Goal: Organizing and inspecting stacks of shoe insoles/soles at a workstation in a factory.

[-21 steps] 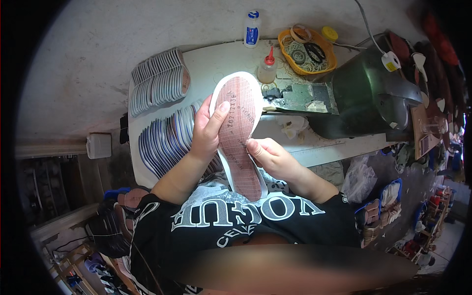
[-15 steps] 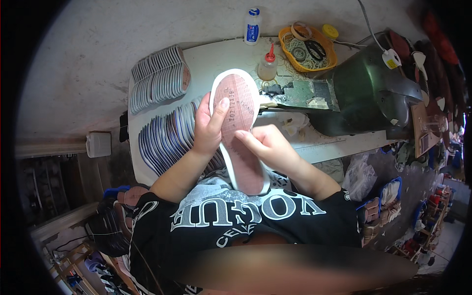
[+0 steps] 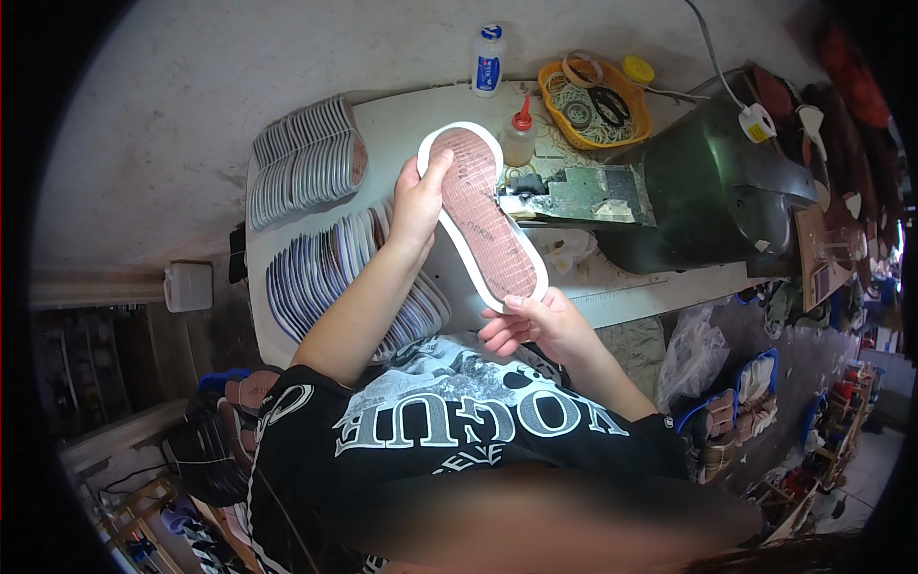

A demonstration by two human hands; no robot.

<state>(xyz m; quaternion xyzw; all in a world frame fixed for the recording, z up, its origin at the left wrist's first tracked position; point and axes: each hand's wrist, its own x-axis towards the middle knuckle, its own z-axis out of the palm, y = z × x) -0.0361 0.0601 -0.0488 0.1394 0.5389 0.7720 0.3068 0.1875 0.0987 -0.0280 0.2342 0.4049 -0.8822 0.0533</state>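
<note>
The left hand [image 3: 418,206] gripped the far, toe end of a shoe sole [image 3: 483,215], thumb on its brown face. The right hand [image 3: 535,325] pinched the near heel end, so the white-rimmed sole hung above the worktable [image 3: 402,115]. Left of it lay two fanned rows of stacked insoles [image 3: 306,163]. Just beyond the toe stood a red-capped glue bottle [image 3: 519,139], then a yellow tray of rubber bands [image 3: 593,100], and a dark green machine [image 3: 717,187] on the right.
</note>
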